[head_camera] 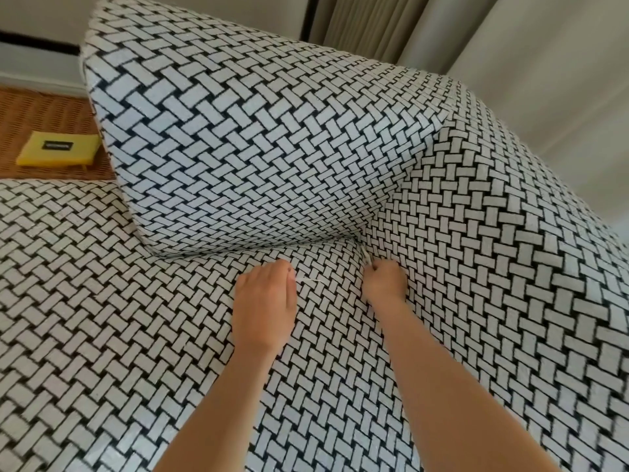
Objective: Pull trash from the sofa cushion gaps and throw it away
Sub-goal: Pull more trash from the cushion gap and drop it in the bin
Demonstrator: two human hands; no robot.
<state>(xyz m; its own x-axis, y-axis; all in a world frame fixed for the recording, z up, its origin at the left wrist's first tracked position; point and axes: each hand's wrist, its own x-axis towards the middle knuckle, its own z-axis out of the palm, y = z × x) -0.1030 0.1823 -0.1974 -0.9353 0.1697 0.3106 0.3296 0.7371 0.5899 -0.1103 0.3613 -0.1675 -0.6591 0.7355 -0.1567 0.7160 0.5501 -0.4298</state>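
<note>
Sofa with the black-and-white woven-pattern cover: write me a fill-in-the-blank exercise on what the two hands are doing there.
1. The left hand pinches a thin ____ strip of paper-like trash.
2. The right hand is closed at the ____ where the black-and-white woven-pattern sofa seat meets the back cushion.
3. The flat ____ pouch lies on the orange woven mat beyond the sofa.

Missing words: white; gap; yellow
</note>
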